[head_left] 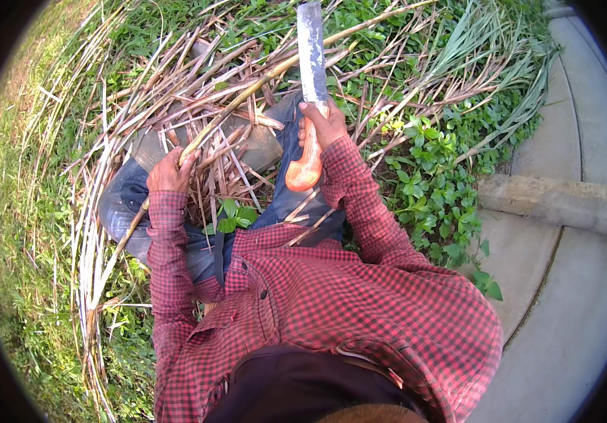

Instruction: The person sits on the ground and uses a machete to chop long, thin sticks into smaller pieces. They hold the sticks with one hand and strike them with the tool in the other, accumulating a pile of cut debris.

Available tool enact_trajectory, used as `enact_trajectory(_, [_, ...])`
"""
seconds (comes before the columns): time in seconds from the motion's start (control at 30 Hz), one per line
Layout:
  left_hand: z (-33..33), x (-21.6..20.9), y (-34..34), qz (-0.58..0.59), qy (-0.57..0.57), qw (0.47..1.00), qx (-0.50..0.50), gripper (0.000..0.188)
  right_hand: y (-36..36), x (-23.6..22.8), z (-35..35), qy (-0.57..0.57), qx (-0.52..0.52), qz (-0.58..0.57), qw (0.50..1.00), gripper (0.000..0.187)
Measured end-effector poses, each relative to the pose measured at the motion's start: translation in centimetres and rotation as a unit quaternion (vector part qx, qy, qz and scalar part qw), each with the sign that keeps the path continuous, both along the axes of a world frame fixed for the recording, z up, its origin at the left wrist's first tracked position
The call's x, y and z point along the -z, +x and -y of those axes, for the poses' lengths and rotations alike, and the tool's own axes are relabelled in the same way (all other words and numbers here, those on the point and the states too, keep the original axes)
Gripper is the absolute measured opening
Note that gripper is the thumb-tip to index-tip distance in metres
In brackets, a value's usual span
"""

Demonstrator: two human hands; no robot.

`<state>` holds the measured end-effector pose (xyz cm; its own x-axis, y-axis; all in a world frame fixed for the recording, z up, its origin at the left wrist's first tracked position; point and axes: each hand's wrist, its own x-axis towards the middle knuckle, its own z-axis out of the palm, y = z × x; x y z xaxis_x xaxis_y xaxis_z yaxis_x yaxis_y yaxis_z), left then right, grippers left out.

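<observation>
My left hand (169,170) is closed around a long yellow-green cane stalk (247,92). The stalk runs slantwise from beside my left forearm up to the far edge of the view. In my right hand (326,125) is a machete, gripped near the top of its orange wooden handle (305,169). Its worn, square-ended blade (310,53) points away from me, and in the view it crosses over the stalk. Split pieces of cane and dry husk (222,158) lie between my bent legs, which are in blue trousers (124,201).
Dry stalks and strips (92,282) lie heaped along my left side and ahead. Long green leaves (469,46) are piled at the far right. Leafy plants (423,155) grow beside a concrete slab (564,296) with a raised ledge (550,202) on the right.
</observation>
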<state>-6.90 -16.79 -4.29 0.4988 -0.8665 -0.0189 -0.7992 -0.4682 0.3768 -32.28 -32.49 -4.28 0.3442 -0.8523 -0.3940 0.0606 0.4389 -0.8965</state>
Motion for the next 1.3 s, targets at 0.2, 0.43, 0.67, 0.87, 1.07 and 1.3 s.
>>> enact_trajectory(0.2, [0.2,-0.5,0.2,-0.023,0.024,0.999,-0.026,0.052,3.5,0.3,-5.4,-0.031,-0.167,0.053,0.984,0.039])
enact_trajectory(0.43, [-1.9,-1.3,-0.4,0.02,-0.032,0.999,0.006,0.037,0.3,-0.3,-0.1,-0.025,-0.012,-0.031,0.999,0.028])
enact_trajectory(0.67, [-1.9,-4.1,-0.8,0.022,0.044,0.997,0.052,0.036,1.1,-0.1,-0.7,-0.035,-0.048,-0.02,0.998,0.032])
enact_trajectory(0.87, [-1.1,-9.4,-0.7,0.122,0.015,0.989,0.081,0.036,1.4,-3.4,2.2,-0.133,-0.058,0.058,0.988,0.028])
enact_trajectory(1.07, [-1.5,-11.5,3.0,0.218,-0.005,0.971,0.099,0.034,4.3,-4.1,4.2,-0.226,-0.065,0.089,0.968,0.04])
enact_trajectory(1.3, [-10.2,-14.4,19.7,0.355,0.082,0.93,-0.048,0.034,1.7,-3.2,1.6,-0.16,0.032,0.19,0.968,0.034])
